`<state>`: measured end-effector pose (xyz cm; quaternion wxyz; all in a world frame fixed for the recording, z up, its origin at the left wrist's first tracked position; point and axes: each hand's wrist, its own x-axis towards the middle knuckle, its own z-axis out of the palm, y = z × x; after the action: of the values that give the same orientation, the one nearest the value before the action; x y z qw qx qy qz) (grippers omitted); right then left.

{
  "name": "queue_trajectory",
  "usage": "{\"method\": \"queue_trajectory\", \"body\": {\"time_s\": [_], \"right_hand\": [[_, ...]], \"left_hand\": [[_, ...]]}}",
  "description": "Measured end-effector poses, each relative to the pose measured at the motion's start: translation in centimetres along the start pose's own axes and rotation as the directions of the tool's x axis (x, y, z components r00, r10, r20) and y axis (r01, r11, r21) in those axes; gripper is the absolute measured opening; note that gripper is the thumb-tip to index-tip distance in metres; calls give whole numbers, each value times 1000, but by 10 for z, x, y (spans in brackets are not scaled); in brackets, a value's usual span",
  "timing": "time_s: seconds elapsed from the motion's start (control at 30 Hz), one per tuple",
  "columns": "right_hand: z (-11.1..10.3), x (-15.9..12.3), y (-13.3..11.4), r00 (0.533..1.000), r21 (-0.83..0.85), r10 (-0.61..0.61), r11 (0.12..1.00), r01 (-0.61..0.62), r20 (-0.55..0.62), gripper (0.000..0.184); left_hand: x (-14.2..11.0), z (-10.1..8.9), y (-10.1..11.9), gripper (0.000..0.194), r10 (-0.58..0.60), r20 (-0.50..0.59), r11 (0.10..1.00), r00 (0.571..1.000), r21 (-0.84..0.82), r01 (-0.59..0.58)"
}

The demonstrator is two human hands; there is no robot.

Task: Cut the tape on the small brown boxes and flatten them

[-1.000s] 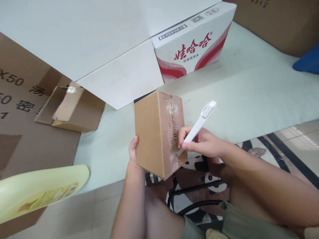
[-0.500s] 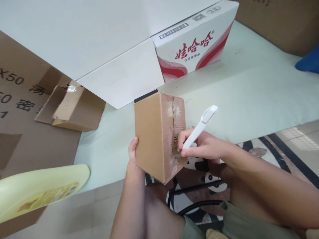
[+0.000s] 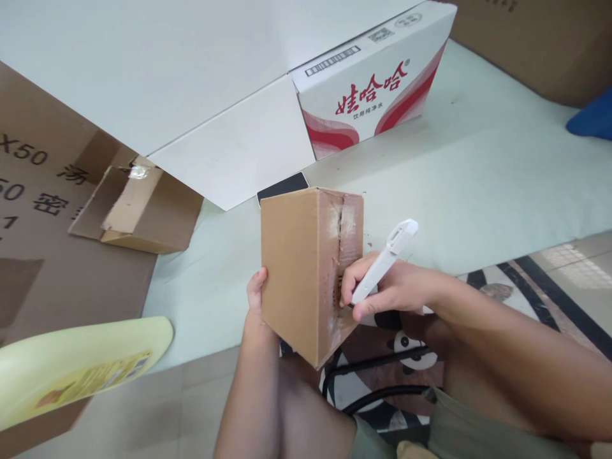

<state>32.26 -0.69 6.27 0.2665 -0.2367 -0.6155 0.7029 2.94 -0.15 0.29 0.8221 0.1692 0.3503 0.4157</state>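
Note:
A small brown cardboard box point(image 3: 289, 274) is tilted up at the table's front edge, its taped, torn seam turned to the right. My left hand point(image 3: 257, 293) grips the box from its left side; only the thumb and part of the palm show, the other fingers being hidden behind it. In my right hand point(image 3: 382, 287) is a white utility knife point(image 3: 386, 260), pinched between thumb and fingers with its back end pointing up and right. Its lower tip is at the seam, and my fingers hide whether the blade is in the cardboard.
Behind the box lies a black flat object point(image 3: 283, 187), beside a large white carton point(image 3: 229, 140) with a red-printed end. Left are an opened cardboard box point(image 3: 153, 210) and a pale yellow bottle point(image 3: 86, 363). A blue object point(image 3: 593, 120) sits far right.
The cardboard box has shifted slightly down and right, showing more of the black flat object. My right hand and the knife have moved a little lower.

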Motion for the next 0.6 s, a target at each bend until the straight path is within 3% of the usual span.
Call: {"method": "queue_trajectory", "body": {"time_s": [0.13,0.27,0.43,0.6], "right_hand": [[2,2,-1,995,8,11,1000,-11,-103,26],[4,5,3,968,57,-29,997,45,-251,34],[4,9,12,955,212,-12,974,78,-296,42],[2,10,15,941,224,-24,969,105,-337,45]], "left_hand": [[1,1,-1,55,20,-15,1000,1000,-11,-20],[5,4,-1,51,74,-17,997,997,-16,-74],[7,11,-1,51,75,-58,997,995,-30,-77],[6,13,-2,49,82,-80,996,993,-31,-85]]}}
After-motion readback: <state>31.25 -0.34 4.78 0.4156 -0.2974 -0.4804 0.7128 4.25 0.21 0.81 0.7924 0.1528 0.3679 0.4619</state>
